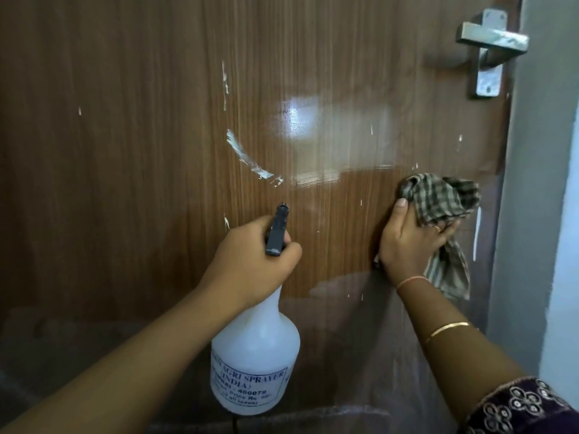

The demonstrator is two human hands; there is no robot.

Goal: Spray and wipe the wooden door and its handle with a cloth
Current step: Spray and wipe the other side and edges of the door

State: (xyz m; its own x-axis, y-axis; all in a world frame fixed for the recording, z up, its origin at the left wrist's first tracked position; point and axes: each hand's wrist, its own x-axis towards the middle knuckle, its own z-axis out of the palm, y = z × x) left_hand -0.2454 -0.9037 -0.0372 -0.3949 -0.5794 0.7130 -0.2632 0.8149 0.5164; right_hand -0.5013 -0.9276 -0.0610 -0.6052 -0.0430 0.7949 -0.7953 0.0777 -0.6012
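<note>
The brown wooden door [141, 120] fills the view, streaked with white paint marks and glossy where it is wet. Its metal lever handle [492, 39] sits at the upper right. My left hand [250, 261] grips the neck of a white spray bottle [255, 361], whose dark nozzle points at the door. My right hand [410, 236] holds a checked cloth [438, 198] pressed against the door, below the handle and near the door's right edge. Part of the cloth hangs down behind my wrist.
A grey door frame [526, 183] and a pale wall [564, 245] run down the right side. A curved white smear [250, 161] marks the door's middle. The lower door reflects dim shapes.
</note>
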